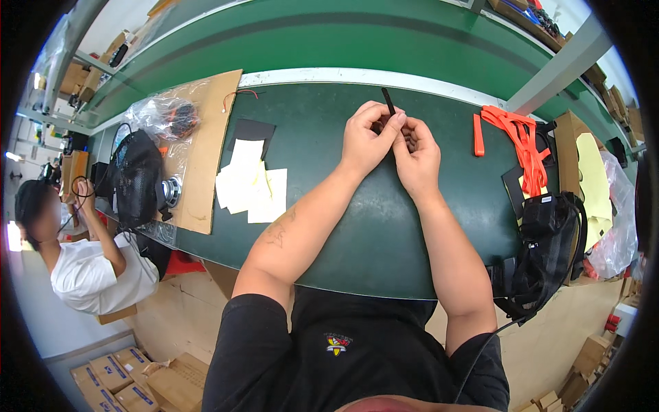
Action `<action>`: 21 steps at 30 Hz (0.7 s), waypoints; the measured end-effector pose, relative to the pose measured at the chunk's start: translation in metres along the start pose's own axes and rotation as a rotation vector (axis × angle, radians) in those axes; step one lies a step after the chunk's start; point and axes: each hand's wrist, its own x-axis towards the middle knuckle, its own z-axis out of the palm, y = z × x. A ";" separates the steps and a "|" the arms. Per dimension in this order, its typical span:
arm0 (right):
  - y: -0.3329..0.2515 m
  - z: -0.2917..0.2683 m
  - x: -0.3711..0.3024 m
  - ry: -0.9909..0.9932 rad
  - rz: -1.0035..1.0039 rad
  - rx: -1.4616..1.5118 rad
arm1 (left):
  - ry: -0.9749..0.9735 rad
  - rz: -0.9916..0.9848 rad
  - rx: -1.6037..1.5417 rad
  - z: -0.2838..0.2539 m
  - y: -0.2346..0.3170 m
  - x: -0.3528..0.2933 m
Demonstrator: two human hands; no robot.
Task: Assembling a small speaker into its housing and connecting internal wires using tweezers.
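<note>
Over the middle of the green table, my left hand [368, 135] and my right hand [418, 156] meet with fingers curled in. A narrow black strip [388, 100] rises between them, pinched near the thumbs; its lower end is hidden in the fingers. Both hands are closed on it. Left of my left forearm lie pale yellow paper sheets [264, 189], partly over a dark flat sheet [251, 130]. Beyond my right hand is a folded orange strap [478, 135], with a looser bundle of orange straps [525, 141] to its right.
A cardboard sheet [214, 137] at the left bears a clear plastic bag [159, 117], a black mesh bag [136, 180] and a round speaker [171, 189]. Black bags [549, 230] and a cardboard box [570, 137] crowd the right edge. Another person [96, 271] works at the far left.
</note>
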 end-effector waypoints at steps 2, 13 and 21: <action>0.002 0.001 0.000 0.004 -0.002 0.027 | -0.008 0.014 0.025 -0.002 0.000 0.002; -0.017 -0.002 -0.002 0.038 0.020 0.115 | -0.140 0.152 -0.401 0.001 0.147 -0.017; 0.002 -0.009 0.001 -0.027 0.156 0.133 | -0.560 0.206 -0.990 -0.006 0.227 -0.034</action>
